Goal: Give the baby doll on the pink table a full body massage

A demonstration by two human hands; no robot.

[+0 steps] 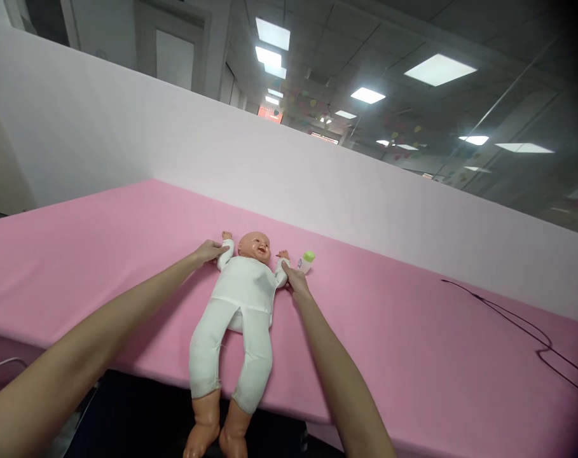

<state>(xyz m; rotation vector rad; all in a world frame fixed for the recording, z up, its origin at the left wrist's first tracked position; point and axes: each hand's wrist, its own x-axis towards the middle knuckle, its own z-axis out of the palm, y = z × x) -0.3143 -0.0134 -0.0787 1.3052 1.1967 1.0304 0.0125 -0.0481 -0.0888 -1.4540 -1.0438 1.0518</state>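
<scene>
So far, on pink cloth (pixel 79 292), the left hand (pixel 206 252) lies curled against one white sleeve (pixel 226 254) of a baby doll (pixel 241 305) on its back, grip unclear. The right hand (pixel 295 280) closes narrowly around the other sleeve (pixel 282 274). Just beyond it, a green-capped bottle (pixel 306 261) sits untouched; a dark cable (pixel 517 331) lies well right.

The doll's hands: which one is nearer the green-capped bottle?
The doll hand beside the person's right hand, closest to the bottle; the other doll hand lies beyond the doll's head.
</scene>
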